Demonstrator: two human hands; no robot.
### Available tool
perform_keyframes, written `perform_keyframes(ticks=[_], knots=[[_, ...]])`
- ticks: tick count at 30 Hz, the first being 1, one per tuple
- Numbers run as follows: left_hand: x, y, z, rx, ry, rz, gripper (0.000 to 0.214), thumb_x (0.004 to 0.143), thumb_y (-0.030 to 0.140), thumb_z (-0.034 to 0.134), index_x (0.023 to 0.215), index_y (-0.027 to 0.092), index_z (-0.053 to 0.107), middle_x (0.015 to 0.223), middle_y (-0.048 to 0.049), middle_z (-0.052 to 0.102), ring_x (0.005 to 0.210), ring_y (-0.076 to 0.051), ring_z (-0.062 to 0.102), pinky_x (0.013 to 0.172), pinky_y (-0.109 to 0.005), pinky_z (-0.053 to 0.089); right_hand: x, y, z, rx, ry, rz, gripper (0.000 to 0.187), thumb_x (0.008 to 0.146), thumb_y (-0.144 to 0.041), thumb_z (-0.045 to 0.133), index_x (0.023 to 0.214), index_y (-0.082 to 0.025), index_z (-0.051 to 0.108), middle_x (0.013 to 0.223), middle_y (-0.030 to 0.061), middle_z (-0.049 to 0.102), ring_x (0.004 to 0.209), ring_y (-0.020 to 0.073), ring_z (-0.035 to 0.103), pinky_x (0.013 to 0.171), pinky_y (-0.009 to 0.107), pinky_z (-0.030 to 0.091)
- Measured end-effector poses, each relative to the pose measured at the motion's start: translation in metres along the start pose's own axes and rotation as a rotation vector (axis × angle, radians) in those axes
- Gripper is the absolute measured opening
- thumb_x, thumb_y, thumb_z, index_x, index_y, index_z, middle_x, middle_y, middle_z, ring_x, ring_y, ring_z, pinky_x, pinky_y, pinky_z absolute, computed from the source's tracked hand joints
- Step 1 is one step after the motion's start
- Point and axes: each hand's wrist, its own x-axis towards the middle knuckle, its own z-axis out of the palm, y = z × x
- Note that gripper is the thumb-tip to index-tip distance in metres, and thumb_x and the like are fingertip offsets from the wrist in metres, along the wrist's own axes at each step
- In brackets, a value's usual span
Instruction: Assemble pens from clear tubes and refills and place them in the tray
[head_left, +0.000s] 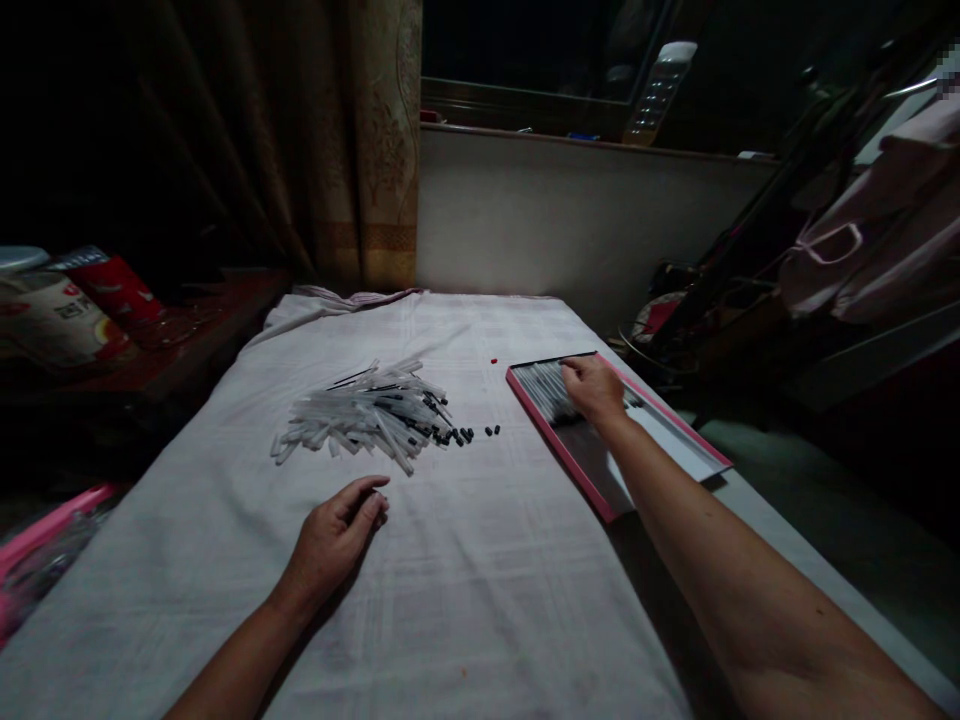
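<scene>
My right hand point(594, 388) reaches into a shallow pink-edged box point(559, 440) on the right of the table, its fingertips pinched together at the far end of a row of clear pen tubes point(544, 385). Whatever sits between those fingertips is hidden. Over the cloth in front, my left hand point(337, 530) hovers or rests with fingers loosely curled, a gap between thumb and forefinger and nothing visible in it. Just beyond it lies a loose heap of clear pen tubes point(360, 415), some with dark parts. Small black caps point(461, 437) are scattered at the heap's right side.
A small red piece point(493, 361) lies left of the box on the white tablecloth point(450, 580). A tub point(56, 320) stands on a dark side table at left. Beyond are a curtain point(382, 150) and a bottle point(660, 95) on the sill.
</scene>
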Motion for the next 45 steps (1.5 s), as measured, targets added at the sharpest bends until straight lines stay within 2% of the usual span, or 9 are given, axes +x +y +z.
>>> perform_keyframes(ticks=[5,11,22,26,30,34,37,41,45], knots=[[0.001,0.002,0.000,-0.011,-0.006,0.044,0.038,0.082,0.053,0.055,0.088,0.018,0.070,0.068,-0.0036,0.072,0.061,-0.018,0.068,0.060,-0.028,0.054,-0.052,-0.092,0.021,0.138,-0.258,-0.327,0.028,0.092,-0.028,0.055,0.107,-0.027,0.078,0.110,0.0021,0.077,0.103,0.0190,0.069,0.085,0.025,0.048],[0.000,0.002,-0.001,0.040,-0.032,0.084,0.035,0.086,0.051,0.050,0.071,0.020,0.061,0.055,0.0005,0.063,0.052,-0.015,0.060,0.054,-0.024,0.047,-0.105,-0.138,0.045,0.093,-0.275,-0.334,0.028,0.092,-0.034,0.055,0.110,-0.026,0.076,0.111,0.0065,0.073,0.101,0.0210,0.067,0.081,0.028,0.047],[0.002,-0.001,0.002,0.062,-0.010,0.106,0.035,0.085,0.051,0.049,0.073,0.021,0.062,0.057,0.0006,0.065,0.053,-0.016,0.062,0.054,-0.024,0.046,-0.104,-0.144,0.048,0.193,-0.279,-0.150,0.018,0.089,-0.025,0.059,0.099,-0.021,0.074,0.105,0.0116,0.073,0.097,0.0248,0.068,0.081,0.032,0.046],[0.003,-0.004,0.002,0.079,-0.012,0.130,0.036,0.086,0.051,0.048,0.074,0.021,0.062,0.058,0.0006,0.065,0.053,-0.016,0.063,0.054,-0.024,0.047,-0.111,-0.124,0.039,0.362,-0.185,-0.087,0.015,0.087,-0.025,0.058,0.092,-0.022,0.072,0.095,0.0077,0.075,0.090,0.0219,0.067,0.080,0.030,0.046],[0.002,-0.003,0.000,0.117,0.028,0.173,0.033,0.087,0.049,0.049,0.085,0.021,0.065,0.069,-0.0014,0.069,0.061,-0.017,0.066,0.061,-0.027,0.052,-0.134,-0.099,0.038,0.594,-0.049,-0.001,0.032,0.093,-0.036,0.043,0.095,-0.018,0.068,0.091,0.0073,0.074,0.082,0.0190,0.066,0.075,0.028,0.050],[-0.001,-0.003,0.001,0.271,0.177,0.410,0.039,0.085,0.040,0.058,0.117,0.020,0.063,0.118,-0.0128,0.068,0.107,-0.027,0.065,0.096,-0.042,0.051,-0.169,-0.093,0.049,0.770,0.008,0.053,0.041,0.091,-0.042,0.034,0.087,-0.015,0.065,0.076,0.0080,0.070,0.067,0.0188,0.062,0.064,0.029,0.051],[-0.005,-0.006,0.005,0.506,0.160,0.671,0.041,0.089,0.035,0.058,0.127,0.020,0.059,0.128,-0.0154,0.064,0.121,-0.030,0.058,0.103,-0.047,0.046,-0.190,-0.103,0.056,0.866,-0.020,-0.024,0.035,0.087,-0.044,0.042,0.079,-0.018,0.064,0.073,0.0051,0.069,0.069,0.0179,0.064,0.068,0.027,0.052],[-0.008,-0.008,0.008,0.649,0.052,0.695,0.029,0.095,0.032,0.049,0.117,0.020,0.064,0.105,-0.0116,0.071,0.101,-0.026,0.066,0.094,-0.042,0.050,-0.204,-0.117,0.058,0.916,-0.120,-0.166,0.030,0.086,-0.040,0.048,0.076,-0.019,0.066,0.069,0.0021,0.069,0.070,0.0167,0.066,0.068,0.025,0.052],[-0.008,-0.008,0.009,0.662,0.068,0.635,0.025,0.097,0.031,0.043,0.097,0.021,0.066,0.086,-0.0070,0.071,0.083,-0.021,0.067,0.082,-0.034,0.053,-0.197,-0.120,0.056,0.816,-0.179,-0.192,0.032,0.092,-0.031,0.044,0.100,-0.017,0.071,0.079,0.0033,0.074,0.074,0.0166,0.069,0.071,0.025,0.053]])
